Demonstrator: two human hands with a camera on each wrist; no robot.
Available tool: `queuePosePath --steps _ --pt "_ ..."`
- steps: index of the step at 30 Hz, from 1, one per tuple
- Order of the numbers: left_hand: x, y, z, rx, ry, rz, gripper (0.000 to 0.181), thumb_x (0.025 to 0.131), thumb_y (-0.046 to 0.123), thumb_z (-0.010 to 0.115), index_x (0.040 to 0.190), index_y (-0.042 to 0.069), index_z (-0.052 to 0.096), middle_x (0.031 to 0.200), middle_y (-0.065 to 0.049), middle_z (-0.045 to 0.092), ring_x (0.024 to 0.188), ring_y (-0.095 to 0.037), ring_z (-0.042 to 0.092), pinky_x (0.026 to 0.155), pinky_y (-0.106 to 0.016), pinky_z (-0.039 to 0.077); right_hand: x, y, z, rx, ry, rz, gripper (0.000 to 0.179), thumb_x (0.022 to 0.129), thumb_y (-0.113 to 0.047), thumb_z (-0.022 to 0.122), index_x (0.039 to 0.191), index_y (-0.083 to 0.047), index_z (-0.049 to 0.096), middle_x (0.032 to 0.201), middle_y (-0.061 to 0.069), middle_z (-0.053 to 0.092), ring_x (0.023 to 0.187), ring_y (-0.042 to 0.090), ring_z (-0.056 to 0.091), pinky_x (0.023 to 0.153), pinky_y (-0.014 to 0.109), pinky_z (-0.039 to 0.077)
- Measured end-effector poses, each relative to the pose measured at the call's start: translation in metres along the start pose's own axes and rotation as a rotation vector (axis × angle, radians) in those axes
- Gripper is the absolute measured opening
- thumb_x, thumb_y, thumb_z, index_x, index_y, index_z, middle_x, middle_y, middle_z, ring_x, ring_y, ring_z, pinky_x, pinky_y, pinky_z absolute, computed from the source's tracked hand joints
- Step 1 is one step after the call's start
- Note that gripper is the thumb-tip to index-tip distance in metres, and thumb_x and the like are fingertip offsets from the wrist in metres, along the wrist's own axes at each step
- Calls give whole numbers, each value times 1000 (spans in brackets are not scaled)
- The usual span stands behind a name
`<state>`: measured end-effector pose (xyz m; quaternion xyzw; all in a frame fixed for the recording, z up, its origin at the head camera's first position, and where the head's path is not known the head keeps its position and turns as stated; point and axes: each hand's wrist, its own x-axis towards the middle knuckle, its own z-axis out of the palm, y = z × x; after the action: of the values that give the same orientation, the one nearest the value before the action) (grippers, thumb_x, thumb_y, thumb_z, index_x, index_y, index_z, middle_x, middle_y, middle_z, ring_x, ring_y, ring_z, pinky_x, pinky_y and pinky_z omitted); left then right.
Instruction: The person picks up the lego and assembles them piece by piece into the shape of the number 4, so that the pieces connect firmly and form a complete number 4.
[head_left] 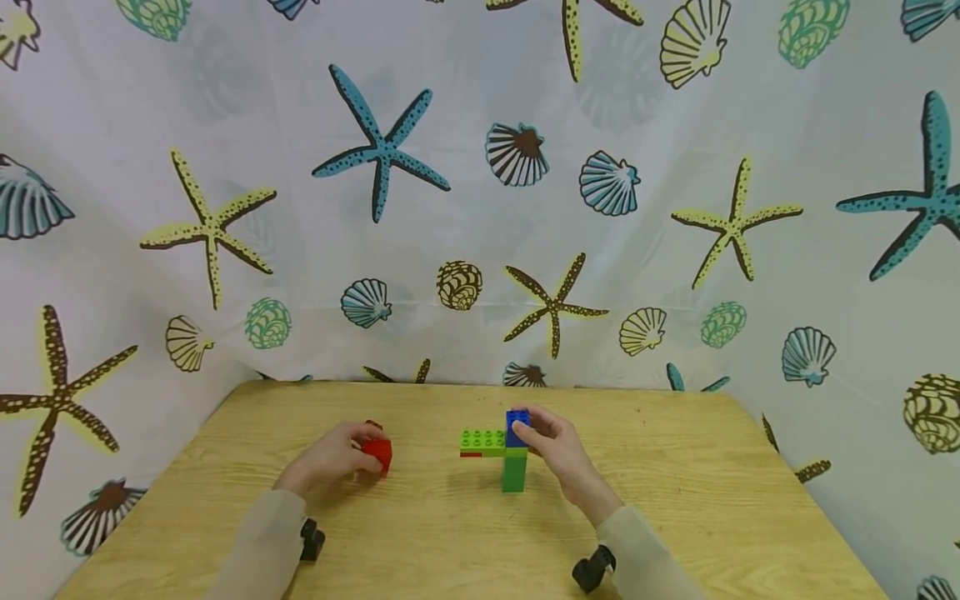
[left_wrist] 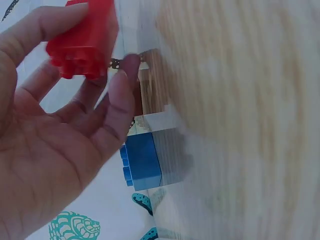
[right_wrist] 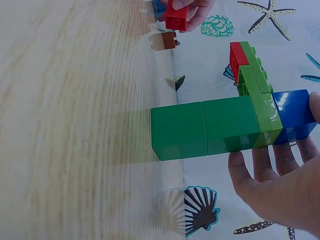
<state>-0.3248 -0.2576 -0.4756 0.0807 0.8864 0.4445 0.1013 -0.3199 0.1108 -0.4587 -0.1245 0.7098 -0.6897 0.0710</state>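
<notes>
My left hand (head_left: 330, 457) holds a red toy brick (head_left: 379, 454) between thumb and fingers, raised above the table in the left wrist view, studs showing. With thumb and fingers, my right hand (head_left: 558, 450) grips a blue brick (right_wrist: 295, 112) at the top of a small tower. Below it comes a flat lime green piece (head_left: 480, 442) that sticks out to the left, with a red piece (right_wrist: 237, 57) fixed under its outer end. Two stacked dark green bricks (right_wrist: 205, 127) form the column underneath.
A loose blue brick (left_wrist: 143, 161) sits on the wooden table (head_left: 420, 533) near the left hand. A brown brick (right_wrist: 167, 41) stands close by, partly behind the fingers in the left wrist view. A cloth (head_left: 465, 225) printed with shells and starfish hangs behind the table.
</notes>
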Motion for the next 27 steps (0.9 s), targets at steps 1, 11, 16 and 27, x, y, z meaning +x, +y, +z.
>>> queuePosePath --steps 1,11,16,27 --pt "1 1 1 2 16 2 50 81 15 77 128 6 61 121 -15 57 101 -28 53 77 -36 52 0 0 0 1 2 0 49 91 -37 69 135 -16 59 129 10 61 113 21 60 100 41 49" --pt "5 11 8 20 77 55 36 82 18 75 115 7 66 107 -9 65 92 -23 57 76 -33 50 0 -1 -2 3 -1 -1 48 92 -35 68 134 -15 59 130 10 61 119 29 58 101 41 48" --pt "5 17 11 6 118 98 33 84 18 74 115 7 67 105 -8 66 90 -21 58 75 -32 50 1 1 -2 5 -4 0 48 92 -36 68 134 -15 59 130 10 61 121 32 56 102 41 48" --pt "7 23 20 -24 160 181 40 89 27 73 126 13 64 122 -12 63 102 -24 57 81 -31 51 2 3 -1 4 -12 -13 46 94 -33 66 135 -13 59 129 11 61 119 30 58 102 41 48"
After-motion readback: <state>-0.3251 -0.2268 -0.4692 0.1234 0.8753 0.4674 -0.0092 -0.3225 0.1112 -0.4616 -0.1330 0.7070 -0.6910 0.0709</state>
